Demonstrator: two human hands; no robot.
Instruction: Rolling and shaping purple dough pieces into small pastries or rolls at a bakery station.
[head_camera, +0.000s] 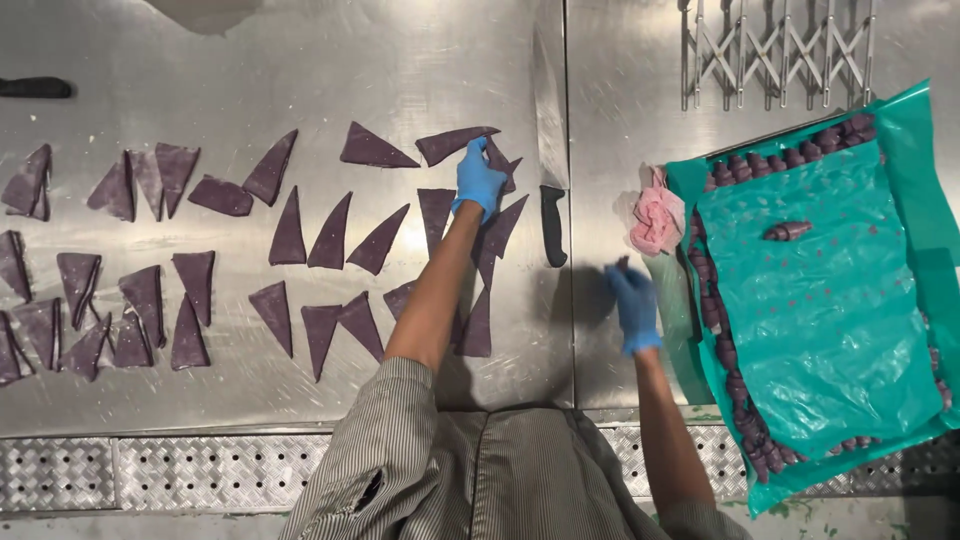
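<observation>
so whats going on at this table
A person in blue gloves works at a steel table spread with purple dough triangles. The left hand touches a triangle at the far edge; the right hand hovers near a green-lined tray edged with rolled purple pieces. A knife lies between.

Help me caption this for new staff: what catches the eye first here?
Dozens of dark purple dough triangles lie spread over the left of the steel table, where the blue-gloved left hand touches one. At right, a tray under a teal plastic sheet has rolled purple pieces along its edges, the right hand beside it.
</observation>
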